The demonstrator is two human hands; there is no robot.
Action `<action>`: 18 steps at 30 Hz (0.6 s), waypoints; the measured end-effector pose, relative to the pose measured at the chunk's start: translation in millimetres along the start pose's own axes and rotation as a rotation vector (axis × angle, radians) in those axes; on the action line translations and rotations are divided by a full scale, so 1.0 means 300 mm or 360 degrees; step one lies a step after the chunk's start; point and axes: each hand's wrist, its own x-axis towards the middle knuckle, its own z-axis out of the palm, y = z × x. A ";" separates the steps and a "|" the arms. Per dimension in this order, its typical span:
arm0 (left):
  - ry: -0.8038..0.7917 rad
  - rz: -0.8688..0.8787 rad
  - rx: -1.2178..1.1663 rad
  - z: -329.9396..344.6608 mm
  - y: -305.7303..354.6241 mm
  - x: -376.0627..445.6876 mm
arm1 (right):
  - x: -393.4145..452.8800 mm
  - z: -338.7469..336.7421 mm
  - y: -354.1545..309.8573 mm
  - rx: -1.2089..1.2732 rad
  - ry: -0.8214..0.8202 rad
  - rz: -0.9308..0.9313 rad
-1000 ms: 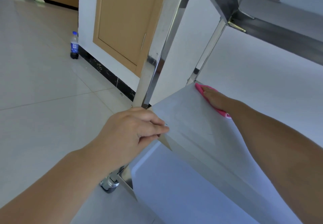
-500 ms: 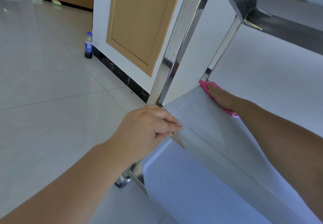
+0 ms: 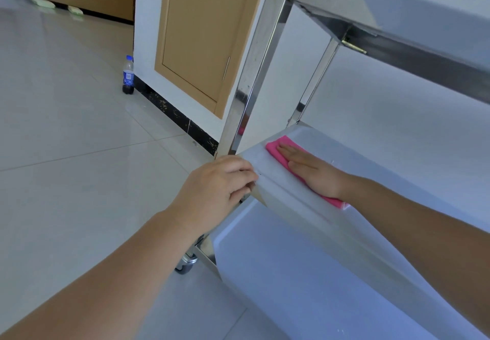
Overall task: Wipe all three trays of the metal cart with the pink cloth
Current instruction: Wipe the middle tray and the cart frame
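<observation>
Sensibly, you kept your left hand (image 3: 214, 188) curled over the near corner of the middle tray (image 3: 376, 180), fingers (image 3: 238, 175) gripping its rim beside the upright post (image 3: 252, 74), most likely to stop the wheeled metal cart (image 3: 344, 2) from rolling under the wiping pressure. Your right hand (image 3: 313, 172) lay flat, fingers straight and released, pressing the pink cloth (image 3: 278, 151) onto that tray near its far left corner, so the palm spread the load across the fabric. The bottom tray (image 3: 291, 273) sat below and the top tray (image 3: 397, 13) above; whether either had been wiped, you could not tell. A cola bottle (image 3: 128, 75) stood on the floor (image 3: 66, 140) by the wall.
</observation>
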 end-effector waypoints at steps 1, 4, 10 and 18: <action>0.0007 0.0003 0.0057 -0.008 0.000 -0.010 | -0.009 0.000 -0.013 -0.0013 -0.0008 0.0002; -0.0049 0.0018 0.0157 -0.053 -0.022 -0.048 | -0.023 -0.002 -0.044 -0.0027 -0.0036 0.0045; -0.0398 -0.0110 0.0207 -0.127 -0.043 -0.116 | -0.063 0.027 -0.096 0.0009 -0.0053 -0.0058; -0.0617 -0.0225 0.0179 -0.139 -0.041 -0.141 | -0.141 0.065 -0.237 0.0006 -0.0095 -0.0306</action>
